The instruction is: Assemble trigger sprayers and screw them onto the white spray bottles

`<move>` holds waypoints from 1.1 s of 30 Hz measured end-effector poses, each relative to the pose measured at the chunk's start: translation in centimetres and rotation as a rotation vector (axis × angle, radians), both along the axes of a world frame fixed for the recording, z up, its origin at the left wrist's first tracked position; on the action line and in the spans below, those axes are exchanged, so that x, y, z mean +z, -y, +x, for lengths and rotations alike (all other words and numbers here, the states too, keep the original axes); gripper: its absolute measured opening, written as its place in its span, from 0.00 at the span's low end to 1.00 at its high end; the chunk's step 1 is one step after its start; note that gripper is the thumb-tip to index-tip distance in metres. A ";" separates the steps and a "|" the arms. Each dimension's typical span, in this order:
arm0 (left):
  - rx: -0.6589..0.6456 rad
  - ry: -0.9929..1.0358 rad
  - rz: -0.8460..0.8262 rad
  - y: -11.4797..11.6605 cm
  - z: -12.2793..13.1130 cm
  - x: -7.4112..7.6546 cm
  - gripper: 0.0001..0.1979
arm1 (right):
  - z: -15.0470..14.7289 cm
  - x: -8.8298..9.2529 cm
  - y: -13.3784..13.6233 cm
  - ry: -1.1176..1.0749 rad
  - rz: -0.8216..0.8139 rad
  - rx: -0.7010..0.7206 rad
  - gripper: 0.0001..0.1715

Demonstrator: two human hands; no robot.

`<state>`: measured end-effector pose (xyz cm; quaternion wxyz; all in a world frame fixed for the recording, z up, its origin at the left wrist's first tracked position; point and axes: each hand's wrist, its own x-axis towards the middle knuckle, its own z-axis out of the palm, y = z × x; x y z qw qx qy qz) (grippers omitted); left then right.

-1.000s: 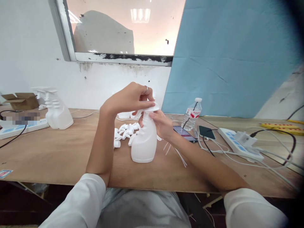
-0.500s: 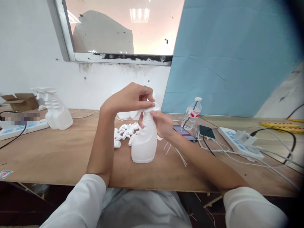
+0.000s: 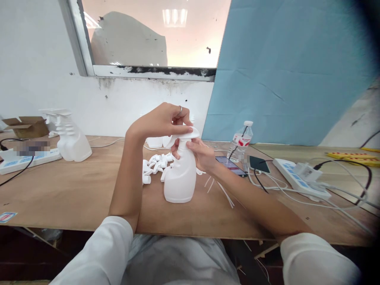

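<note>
A white spray bottle stands upright on the wooden table in front of me. On its top sits a white spray head, partly hidden by my fingers. My left hand, with a ring on one finger, reaches over from above and grips the spray head between thumb and bent fingers. Around the bottle's neck, just below the head, my right hand is closed. Loose white sprayer parts lie in a pile behind and left of the bottle, and thin white tubes lie to its right.
Assembled spray bottles stand at the left beside a power strip and a cardboard box. To the right are a water bottle, a phone, a dark device, and another power strip with tangled cables.
The spray head has turned a little on the bottle under my left hand. My right fingers have shifted slightly lower on the neck. The bottle stays in place.
</note>
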<state>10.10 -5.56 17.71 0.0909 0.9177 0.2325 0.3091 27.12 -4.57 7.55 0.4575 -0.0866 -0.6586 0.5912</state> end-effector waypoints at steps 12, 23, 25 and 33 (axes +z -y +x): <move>-0.018 0.020 0.008 -0.5 0.2 -0.2 0.08 | -0.4 0.2 0.6 0.024 -0.018 -0.186 0.16; -0.018 0.220 0.064 -0.8 -0.9 0.0 0.18 | 0.5 1.6 0.5 0.238 -0.079 0.013 0.11; 0.002 0.352 0.069 -1.5 -1.1 -0.7 0.21 | 0.5 1.6 0.7 0.174 -0.054 -0.012 0.10; 0.020 0.194 -0.215 -2.3 -1.2 -9.2 0.24 | 1.6 1.5 0.9 0.015 -0.041 -0.158 0.10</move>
